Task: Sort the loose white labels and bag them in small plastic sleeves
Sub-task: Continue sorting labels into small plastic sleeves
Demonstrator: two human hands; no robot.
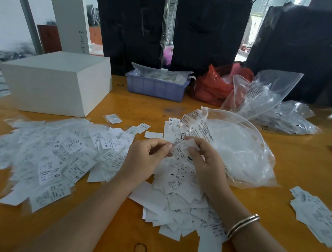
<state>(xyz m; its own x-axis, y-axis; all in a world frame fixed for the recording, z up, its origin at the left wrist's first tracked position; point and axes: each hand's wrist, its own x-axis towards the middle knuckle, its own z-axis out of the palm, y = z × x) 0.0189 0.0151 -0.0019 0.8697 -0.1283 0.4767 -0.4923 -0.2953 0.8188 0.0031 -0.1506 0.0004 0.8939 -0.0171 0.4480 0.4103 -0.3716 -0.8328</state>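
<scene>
Both hands meet over the middle of the orange table. My left hand pinches the left edge of a small clear sleeve with a white label in it. My right hand grips the sleeve's right side. Under my hands lies a pile of loose white labels marked S, L and XL. A wide spread of bagged labels marked XS and S covers the table to the left. A large clear bag of empty sleeves lies open just right of my hands.
A white box stands at the back left, a blue bin with bagged items behind centre, a red bag and clear bags at the back right. Another small label pile lies far right. A black rubber band rests near the front.
</scene>
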